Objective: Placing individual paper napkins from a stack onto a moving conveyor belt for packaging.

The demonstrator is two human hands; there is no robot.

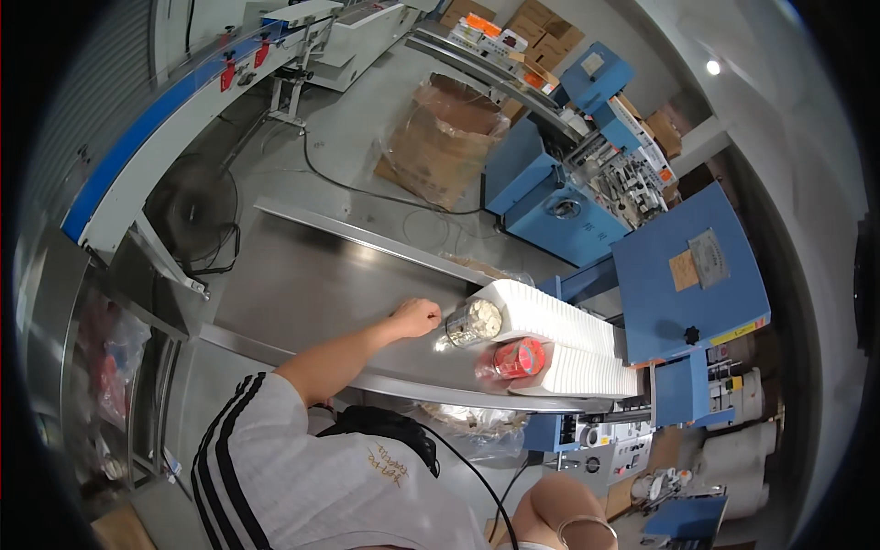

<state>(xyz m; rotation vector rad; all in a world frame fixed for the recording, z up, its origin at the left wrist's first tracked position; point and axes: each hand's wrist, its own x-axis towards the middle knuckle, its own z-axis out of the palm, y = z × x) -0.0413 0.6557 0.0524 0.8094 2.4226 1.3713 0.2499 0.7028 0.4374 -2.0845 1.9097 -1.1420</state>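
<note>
At 8 o'clock and toward 9, clear plastic bags (pixel 119 371) with reddish contents beside a metal frame. Between 9 and 11 o'clock, a long white machine (pixel 151 165) with a blue edge and red fittings. At 9 o'clock, farther in, a dark round fan (pixel 192 206) on the floor. At 7 to 8 o'clock, a pale grey shirt (pixel 344 500) with black sleeve stripes. Around 9 o'clock and on past the centre, a bare metal surface (pixel 312 284) with raised edges. Just off centre toward 7 o'clock, over the metal, the left hand (pixel 417 317), fingers curled together in a loose fist; impossible to tell whether around anything. Just beside the fist, at its 3 o'clock, a clear container (pixel 472 323) with cream-coloured contents, tilted. At 12 o'clock, a plastic-lined carton (pixel 440 137). At 4 to 5 o'clock, a red-ended clear container (pixel 518 358), apart from the hand. At 4 o'clock, two white ribbed stacks (pixel 568 321), side by side behind both containers. Right hand out of view; impossible to tell about its fingers. At 3 o'clock, a blue cabinet (pixel 674 302).
</note>
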